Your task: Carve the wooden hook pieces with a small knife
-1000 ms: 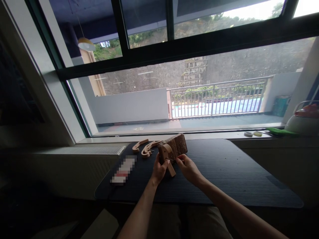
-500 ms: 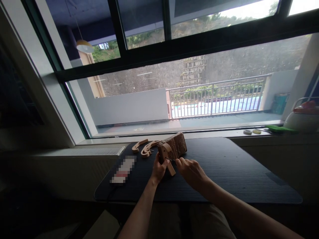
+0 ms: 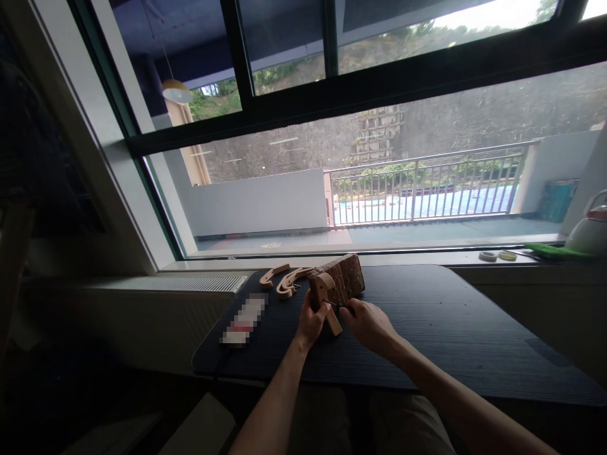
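A brown wooden block model stands on the dark table mat near the window. A light wooden leg piece is fitted against its near end. My left hand is closed round that leg piece and the block's end. My right hand is pinched on a thin dark tool whose tip touches the leg piece. Two curved light wooden parts lie loose on the mat, just left of the block.
A blurred flat packet lies on the mat's left part. A white radiator grille runs along the sill at left. On the sill at right are tape rolls, a green object and a white kettle.
My hands keep their hold on the leg piece and the tool. The right hand has closed in slightly on the piece. The view has shifted a little to the left.
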Demonstrator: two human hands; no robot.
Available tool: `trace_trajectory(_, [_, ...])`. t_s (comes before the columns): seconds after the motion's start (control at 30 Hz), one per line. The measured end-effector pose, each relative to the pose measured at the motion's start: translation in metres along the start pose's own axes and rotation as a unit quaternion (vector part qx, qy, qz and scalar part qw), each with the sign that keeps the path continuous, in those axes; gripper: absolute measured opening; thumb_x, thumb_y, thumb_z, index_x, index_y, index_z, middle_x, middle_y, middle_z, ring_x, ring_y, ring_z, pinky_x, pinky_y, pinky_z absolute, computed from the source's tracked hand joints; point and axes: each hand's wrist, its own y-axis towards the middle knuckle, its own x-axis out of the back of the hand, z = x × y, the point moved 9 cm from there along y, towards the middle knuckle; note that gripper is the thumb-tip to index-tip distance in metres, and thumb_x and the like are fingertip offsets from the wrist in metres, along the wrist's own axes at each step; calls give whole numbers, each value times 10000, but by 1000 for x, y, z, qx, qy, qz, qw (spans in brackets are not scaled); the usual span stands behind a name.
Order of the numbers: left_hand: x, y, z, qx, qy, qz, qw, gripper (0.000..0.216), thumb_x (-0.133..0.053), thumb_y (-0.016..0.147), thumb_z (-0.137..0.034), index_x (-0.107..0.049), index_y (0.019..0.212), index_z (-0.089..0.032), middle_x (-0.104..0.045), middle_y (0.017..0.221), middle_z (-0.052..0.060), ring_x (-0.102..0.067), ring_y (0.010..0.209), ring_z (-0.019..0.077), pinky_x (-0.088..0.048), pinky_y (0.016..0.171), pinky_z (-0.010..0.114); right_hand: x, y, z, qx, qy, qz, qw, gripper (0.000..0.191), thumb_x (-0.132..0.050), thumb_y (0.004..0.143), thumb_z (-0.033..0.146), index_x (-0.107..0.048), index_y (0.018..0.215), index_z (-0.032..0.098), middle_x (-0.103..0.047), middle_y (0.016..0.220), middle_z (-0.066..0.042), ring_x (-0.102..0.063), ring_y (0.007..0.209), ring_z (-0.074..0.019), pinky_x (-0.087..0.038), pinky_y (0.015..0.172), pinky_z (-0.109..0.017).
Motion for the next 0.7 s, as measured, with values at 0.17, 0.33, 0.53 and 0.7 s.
trace_trajectory(0.17, [0,-1,0,6,-6,-1,1000,300,-602,711,-219,-554,1006,-194,-633,888,28,-580,795,166,-472,714,275,3,2,1,-9,-3,19,1000,280,-395,890,384,-575,801,190,-666,747,-58,-632,699,-201,-280,504,-264])
trace_trajectory(0.33, [-1,-1,0,9,-10,3,1000,301,-605,715,-214,-543,1009,-198,-630,887,20,-580,788,159,-471,710,266,12,-11,17,39,-42,-6,998,310,-499,816,187,-474,1123,155,-637,900,-74,-626,733,-207,-312,524,-268])
trace_trajectory(0.53, [0,0,4,8,-17,-2,1000,362,-603,706,-200,-523,1059,-199,-638,919,29,-590,795,160,-474,709,266,8,-25,36,118,-91,-12,989,302,-372,815,-18,-523,1004,162,-597,890,-79,-595,737,-193,-338,541,-278])
trace_trajectory(0.7, [0,1,5,10,-24,-1,1000,360,-587,716,-190,-509,1067,-207,-648,887,22,-599,803,167,-478,712,271,-1,-24,37,124,-94,-14,988,275,-343,845,-2,-539,961,153,-606,818,-83,-592,696,-196,-334,557,-287])
